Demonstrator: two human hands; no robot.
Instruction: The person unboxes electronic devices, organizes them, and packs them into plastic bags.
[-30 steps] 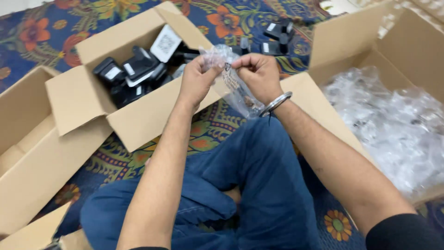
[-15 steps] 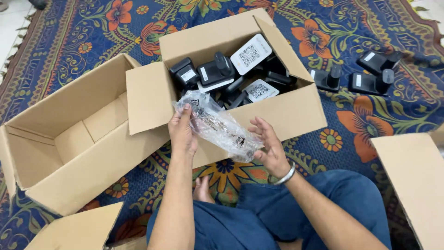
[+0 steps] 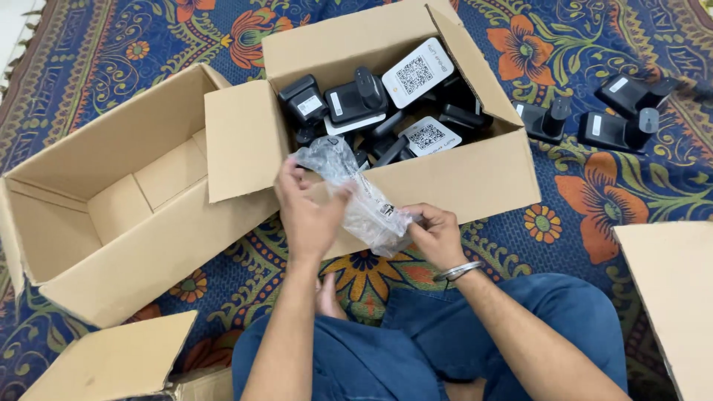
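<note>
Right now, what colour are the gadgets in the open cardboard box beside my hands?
Black gadgets, some carrying white labels, fill the cardboard box; the head view shows them clearly.

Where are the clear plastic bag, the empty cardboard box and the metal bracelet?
clear plastic bag (image 3: pixel 364 199): head view, crumpled middle between the hands.
empty cardboard box (image 3: pixel 111 152): head view, inner back wall.
metal bracelet (image 3: pixel 458 272): head view, band on right wrist.

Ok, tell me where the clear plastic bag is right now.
In the head view the clear plastic bag sits centre frame, held between the left hand and right hand, before the box of black devices.
</note>
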